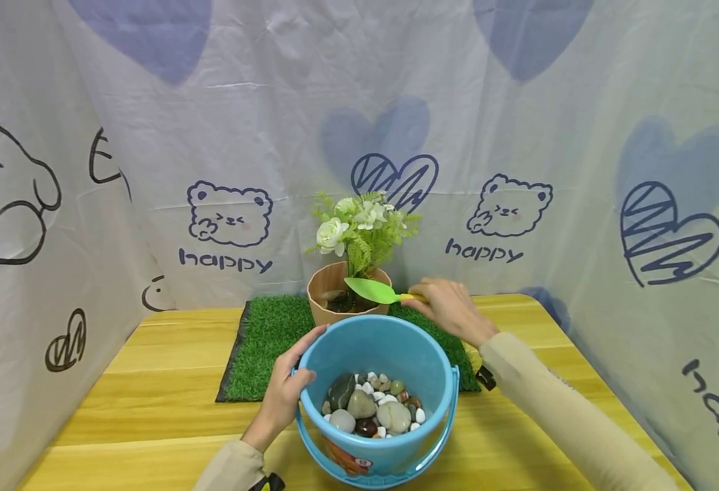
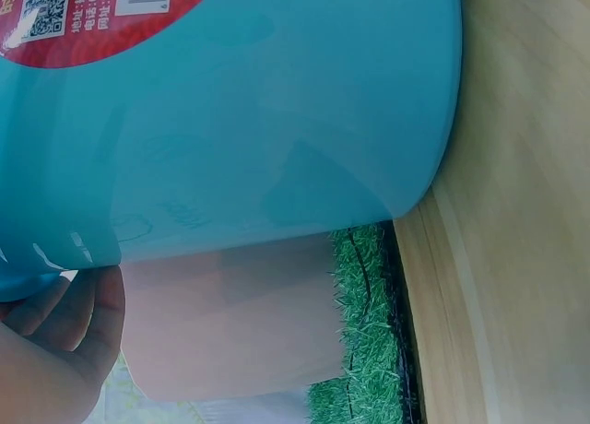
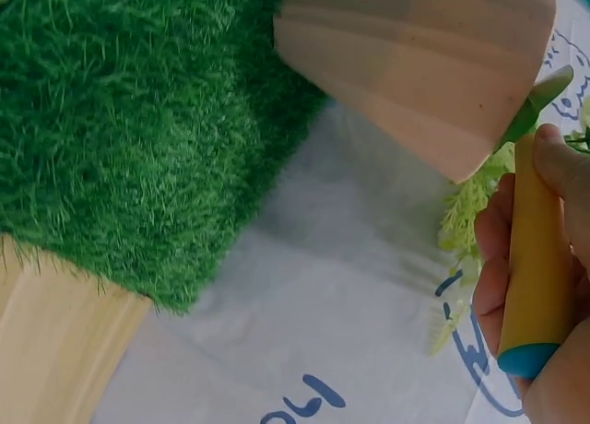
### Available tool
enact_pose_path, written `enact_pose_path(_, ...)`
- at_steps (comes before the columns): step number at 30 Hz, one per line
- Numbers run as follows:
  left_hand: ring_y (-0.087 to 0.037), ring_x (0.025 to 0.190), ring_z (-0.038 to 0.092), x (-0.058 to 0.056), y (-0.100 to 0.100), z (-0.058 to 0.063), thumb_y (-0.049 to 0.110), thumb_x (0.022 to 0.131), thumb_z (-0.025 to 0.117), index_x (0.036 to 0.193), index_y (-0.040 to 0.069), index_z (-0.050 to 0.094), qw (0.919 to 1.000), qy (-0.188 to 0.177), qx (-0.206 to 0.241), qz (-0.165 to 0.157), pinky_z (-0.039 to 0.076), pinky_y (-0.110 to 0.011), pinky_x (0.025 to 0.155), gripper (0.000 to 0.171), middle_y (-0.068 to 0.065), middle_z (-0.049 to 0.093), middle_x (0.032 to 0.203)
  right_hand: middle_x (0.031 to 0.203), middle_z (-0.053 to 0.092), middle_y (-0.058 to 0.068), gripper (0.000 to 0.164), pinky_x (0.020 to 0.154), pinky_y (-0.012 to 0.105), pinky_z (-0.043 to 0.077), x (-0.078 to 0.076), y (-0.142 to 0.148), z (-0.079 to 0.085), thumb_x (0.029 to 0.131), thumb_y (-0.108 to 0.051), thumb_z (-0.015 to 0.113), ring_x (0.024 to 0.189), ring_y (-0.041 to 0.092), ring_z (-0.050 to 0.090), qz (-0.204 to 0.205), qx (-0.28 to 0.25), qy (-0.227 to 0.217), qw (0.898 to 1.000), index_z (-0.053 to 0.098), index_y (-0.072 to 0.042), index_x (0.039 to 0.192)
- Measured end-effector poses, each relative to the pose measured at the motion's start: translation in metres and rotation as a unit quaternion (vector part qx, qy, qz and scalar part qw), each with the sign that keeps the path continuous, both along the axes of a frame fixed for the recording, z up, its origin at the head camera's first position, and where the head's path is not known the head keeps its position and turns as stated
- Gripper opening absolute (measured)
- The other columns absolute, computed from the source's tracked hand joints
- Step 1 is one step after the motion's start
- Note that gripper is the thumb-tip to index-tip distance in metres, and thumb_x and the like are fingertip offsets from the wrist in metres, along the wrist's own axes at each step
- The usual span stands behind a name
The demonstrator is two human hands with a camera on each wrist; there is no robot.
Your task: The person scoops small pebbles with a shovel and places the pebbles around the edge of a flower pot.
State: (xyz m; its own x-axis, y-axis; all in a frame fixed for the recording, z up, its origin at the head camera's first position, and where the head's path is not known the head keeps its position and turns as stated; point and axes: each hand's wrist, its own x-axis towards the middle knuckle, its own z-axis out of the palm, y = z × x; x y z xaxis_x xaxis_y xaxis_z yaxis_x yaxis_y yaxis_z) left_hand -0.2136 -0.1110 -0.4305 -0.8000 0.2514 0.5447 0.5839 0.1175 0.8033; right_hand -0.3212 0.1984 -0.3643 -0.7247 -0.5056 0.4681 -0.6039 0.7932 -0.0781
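Right grip (image 1: 451,305) wrapped round the trowel (image 1: 374,292), fingers curled about its yellow handle and the thumb lying toward the blade end! Straight off those fingertips, to the left, the green blade reaches over the mouth of the pot (image 1: 329,279), its tip close to the stem of the white-flowered plant (image 1: 368,221); touching or not, I can't tell. No load shows on the blade from here.

Over to the left grip (image 1: 288,389), pinching the rim of the blue bucket (image 1: 374,341), thumb over the edge, fingers outside. Just to the right of that grip and lower down, inside the bucket, sit the stones (image 1: 362,404), big ones among small white ones.

This looks like blade work at the pot, so finesse should count: roll the right wrist gently rather than swinging the arm, bring the blade low inside the rim, and steer its tip round the stem. A hard knock could tip the pot, which stands on the grass mat (image 1: 273,348) beyond both grips. The left grip does best to pin the bucket steady, clear of that right sleeve (image 1: 556,402) passing just beside the rim. For the way back, a level blade would probably spill least!
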Motion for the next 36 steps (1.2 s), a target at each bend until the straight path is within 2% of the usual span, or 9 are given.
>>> enact_pose_path(8, -0.039, 0.117, 0.061, 0.0, 0.0, 0.0, 0.0, 0.082, 0.04, 0.148, 0.007, 0.043, 1.0, 0.004, 0.002, -0.003, 0.056, -0.043, 0.086, 0.067, -0.018, 0.053, 0.142, 0.072, 0.059, -0.007, 0.023, 0.047, 0.024, 0.036, 0.01, -0.002, 0.004, 0.092, -0.04, 0.063, 0.055, 0.007, 0.045, -0.002, -0.034, -0.015, 0.999, 0.075, -0.02, 0.09)
enact_pose_path(19, -0.039, 0.117, 0.06, 0.0, 0.001, 0.0, 0.001, 0.082, 0.04, 0.148, 0.009, 0.043, 1.0, 0.002, 0.005, -0.001, 0.056, -0.043, 0.086, 0.067, -0.018, 0.053, 0.142, 0.079, 0.064, -0.008, 0.025, 0.051, 0.022, 0.039, 0.029, -0.008, 0.008, 0.091, -0.042, 0.065, 0.058, 0.003, 0.049, 0.002, -0.051, -0.016, 0.999, 0.076, -0.02, 0.096)
enact_pose_path(27, -0.039, 0.117, 0.061, 0.001, 0.001, 0.0, 0.001, 0.082, 0.04, 0.148, 0.008, 0.043, 1.0, 0.004, 0.002, 0.001, 0.057, -0.043, 0.086, 0.067, -0.018, 0.053, 0.142, 0.072, 0.06, -0.008, 0.023, 0.05, 0.023, 0.038, 0.044, -0.015, 0.007, 0.091, -0.042, 0.065, 0.057, 0.006, 0.046, -0.02, -0.068, 0.011, 0.997, 0.075, -0.021, 0.087)
enact_pose_path(36, -0.04, 0.118, 0.06, 0.001, 0.0, -0.001, 0.002, 0.082, 0.04, 0.149, 0.009, 0.043, 1.0, 0.002, 0.004, -0.001, 0.056, -0.047, 0.086, 0.067, -0.019, 0.053, 0.142, 0.072, 0.059, -0.008, 0.023, 0.046, 0.022, 0.033, 0.058, -0.017, 0.005, 0.09, -0.04, 0.067, 0.053, 0.004, 0.041, -0.029, -0.064, 0.044, 0.997, 0.077, -0.019, 0.091)
